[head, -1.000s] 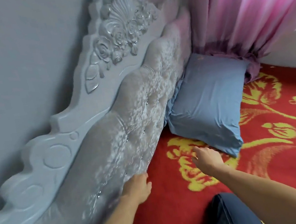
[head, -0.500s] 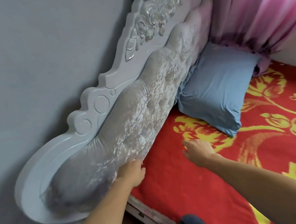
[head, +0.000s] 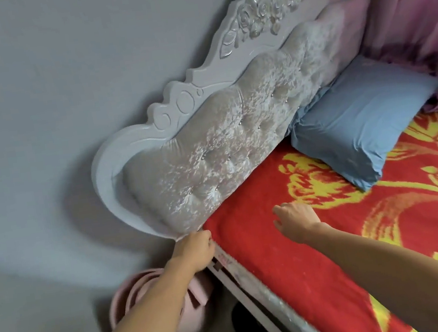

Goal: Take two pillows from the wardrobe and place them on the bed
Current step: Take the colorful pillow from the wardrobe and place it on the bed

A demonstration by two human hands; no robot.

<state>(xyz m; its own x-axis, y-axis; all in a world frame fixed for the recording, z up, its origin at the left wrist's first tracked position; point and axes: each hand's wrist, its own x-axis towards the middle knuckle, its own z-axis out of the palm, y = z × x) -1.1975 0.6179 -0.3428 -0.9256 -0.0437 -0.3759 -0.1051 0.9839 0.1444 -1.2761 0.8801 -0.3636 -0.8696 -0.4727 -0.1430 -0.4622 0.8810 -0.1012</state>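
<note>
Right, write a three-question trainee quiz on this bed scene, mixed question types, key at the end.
1. True or false: a blue pillow leans against the headboard.
2. What is the right hand holding? A) the pillow B) nothing C) the curtain
3. Fill in: the left hand is at the corner where the headboard meets the red ____.

Key: 1 true; 2 B; 3 blanket.

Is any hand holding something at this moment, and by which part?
No pillow is held. The right hand hovers open over the red blanket. The left hand is at the headboard's lower corner; a grip cannot be told.
</note>
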